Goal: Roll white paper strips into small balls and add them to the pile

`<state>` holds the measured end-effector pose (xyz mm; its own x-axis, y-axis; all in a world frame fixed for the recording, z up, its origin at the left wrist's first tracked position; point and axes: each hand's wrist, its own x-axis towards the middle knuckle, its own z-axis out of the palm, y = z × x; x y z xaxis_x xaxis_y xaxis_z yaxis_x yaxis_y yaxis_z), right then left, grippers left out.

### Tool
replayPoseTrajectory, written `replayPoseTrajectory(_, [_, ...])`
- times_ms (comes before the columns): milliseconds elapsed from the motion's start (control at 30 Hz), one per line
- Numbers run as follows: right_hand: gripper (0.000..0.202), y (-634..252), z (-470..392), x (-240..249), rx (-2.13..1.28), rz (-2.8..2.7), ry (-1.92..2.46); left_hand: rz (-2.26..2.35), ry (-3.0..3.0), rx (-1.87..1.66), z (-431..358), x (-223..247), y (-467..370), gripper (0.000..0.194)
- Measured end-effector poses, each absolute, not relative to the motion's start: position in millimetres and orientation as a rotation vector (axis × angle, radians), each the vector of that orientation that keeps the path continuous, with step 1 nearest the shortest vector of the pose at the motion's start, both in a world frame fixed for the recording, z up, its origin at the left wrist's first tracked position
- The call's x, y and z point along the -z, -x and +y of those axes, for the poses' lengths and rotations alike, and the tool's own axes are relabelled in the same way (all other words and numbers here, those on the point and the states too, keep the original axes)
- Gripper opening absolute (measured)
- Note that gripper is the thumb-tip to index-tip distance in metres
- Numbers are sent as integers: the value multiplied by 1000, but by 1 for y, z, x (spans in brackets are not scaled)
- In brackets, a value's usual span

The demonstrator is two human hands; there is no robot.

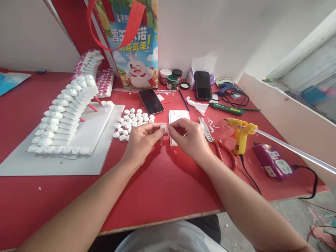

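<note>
Your left hand, centre of frame: thumb and fingers drawn together, pinching a small white rosette. Your right hand, just right of centre: thumb and forefinger tips nearly closed, meeting the rosette's right edge; cannot tell how firmly they grip it. Rosette position: between your fingertips, mid-frame, above the red surface.

Left of centre, beyond your left hand: a cluster of loose white rosettes lying on the surface. Partly behind your right hand: a stack of white sheets. Beside that hand, to the right: scissors, blades pointing up the frame.

Left of frame: a stepped white structure edged with white rosettes, on a white board. Upper centre: a dark phone, lying flat. Top, left of centre: a printed bag, upright. Right of frame: a yellow glue gun, transparent stick protruding rearward; a purple box near it, at lower right.
</note>
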<state>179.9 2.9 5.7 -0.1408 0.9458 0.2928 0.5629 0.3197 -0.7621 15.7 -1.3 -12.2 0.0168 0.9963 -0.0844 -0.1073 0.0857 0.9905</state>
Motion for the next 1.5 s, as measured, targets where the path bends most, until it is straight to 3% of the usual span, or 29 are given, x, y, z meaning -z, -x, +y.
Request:
replayPoseTrajectory(200, [15,-187,-8,-33,-440,-1998,1603,1272,-1143,-1143,-3,10,-15,19])
replayPoseTrajectory(433, [12,-172,-9,-35,-671,-1934,1746,1252,-1362,-1169,-9,11,-18,26])
replayPoseTrajectory(600, [14,-171,-6,-31,-647,-1939,1735,1265,-1410,-1172,-10,12,-19,26])
replayPoseTrajectory(833, [44,-223,-56,-57,-149,-2111,1939,1270,-1201,-1151,-7,11,-16,20])
replayPoseTrajectory(900, [45,-246,-76,-56,72,-2009,2158,1257,-1172,-1166,-6,12,-16,20])
replayPoseTrajectory(1100, [40,-292,-93,-38,192,-1799,2546,1221,-1129,-1169,-6,11,-19,19])
replayPoseTrajectory(1300, [42,-308,-53,-29,134,-1633,2605,1194,-1108,-1167,-6,10,-18,20])
replayPoseTrajectory(1500, [33,-322,-26,-17,-333,-1153,2370,1181,-1078,-1164,-5,10,-17,20])
